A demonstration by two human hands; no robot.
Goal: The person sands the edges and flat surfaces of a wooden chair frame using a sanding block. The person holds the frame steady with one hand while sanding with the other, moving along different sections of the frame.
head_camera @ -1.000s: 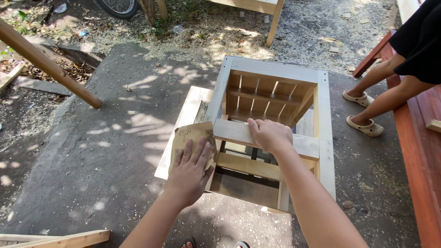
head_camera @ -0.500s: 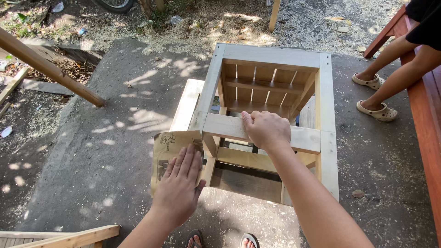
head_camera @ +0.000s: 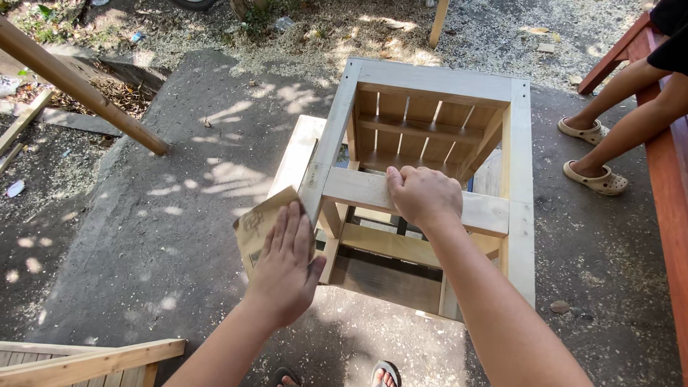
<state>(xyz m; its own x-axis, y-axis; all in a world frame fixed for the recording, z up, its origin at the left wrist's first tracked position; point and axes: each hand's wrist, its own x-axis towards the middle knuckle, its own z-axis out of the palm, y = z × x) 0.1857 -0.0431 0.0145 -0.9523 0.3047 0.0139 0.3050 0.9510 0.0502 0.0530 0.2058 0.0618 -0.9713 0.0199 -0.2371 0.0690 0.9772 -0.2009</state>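
Observation:
A pale unfinished wooden frame [head_camera: 433, 75], box-shaped with slats inside, stands on the concrete in front of me. My left hand [head_camera: 287, 269] lies flat on a brown sheet of sandpaper [head_camera: 256, 223] and presses it against the frame's near left leg. My right hand [head_camera: 423, 195] is closed over the near top crossbar [head_camera: 480, 211] of the frame, fingers wrapped over its far edge. My two feet in sandals [head_camera: 383, 374] show at the bottom edge.
Another person's legs in beige clogs [head_camera: 595, 179] sit at the right beside a red wooden bench [head_camera: 670, 215]. A slanted wooden pole [head_camera: 79, 89] crosses the upper left. Wooden boards [head_camera: 86, 358] lie at the bottom left. Sawdust covers the ground behind the frame.
My left hand has slid the sandpaper down along the frame's left leg and slightly back up. My right hand has kept its hold on the crossbar. The camera has tilted a little.

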